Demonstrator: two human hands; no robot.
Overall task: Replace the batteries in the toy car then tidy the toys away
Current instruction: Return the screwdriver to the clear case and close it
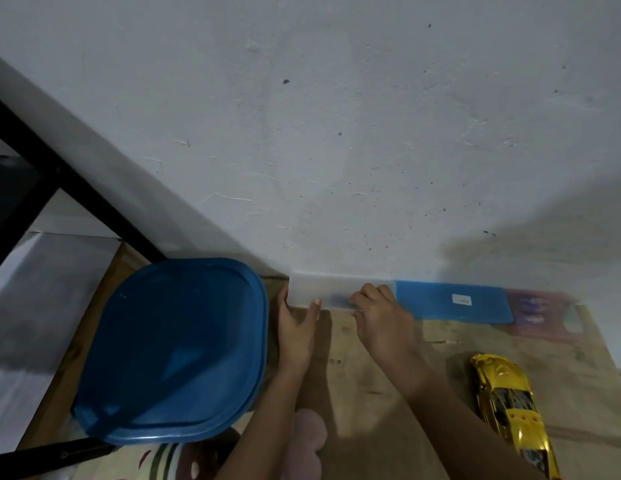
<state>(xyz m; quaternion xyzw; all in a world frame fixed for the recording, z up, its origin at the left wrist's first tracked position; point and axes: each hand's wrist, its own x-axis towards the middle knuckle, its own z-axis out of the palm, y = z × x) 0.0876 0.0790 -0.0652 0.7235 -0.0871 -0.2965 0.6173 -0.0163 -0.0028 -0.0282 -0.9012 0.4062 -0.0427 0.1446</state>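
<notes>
A yellow toy car (510, 410) lies on the wooden table at the lower right, apart from both hands. Against the wall stands a long translucent white plastic case (323, 287). My left hand (297, 327) grips its left end, thumb on the front. Over the case's right part rests my right hand (378, 313), fingers curled on its front edge. Something blue shows faintly through the case. The view is blurred.
A large blue lidded tub (174, 351) fills the table's left part. A blue flat box (454, 301) and a purple packet (541, 313) lie along the white wall to the right. A pink plush toy (307, 441) sits near the front edge. A black frame (59, 174) crosses the left.
</notes>
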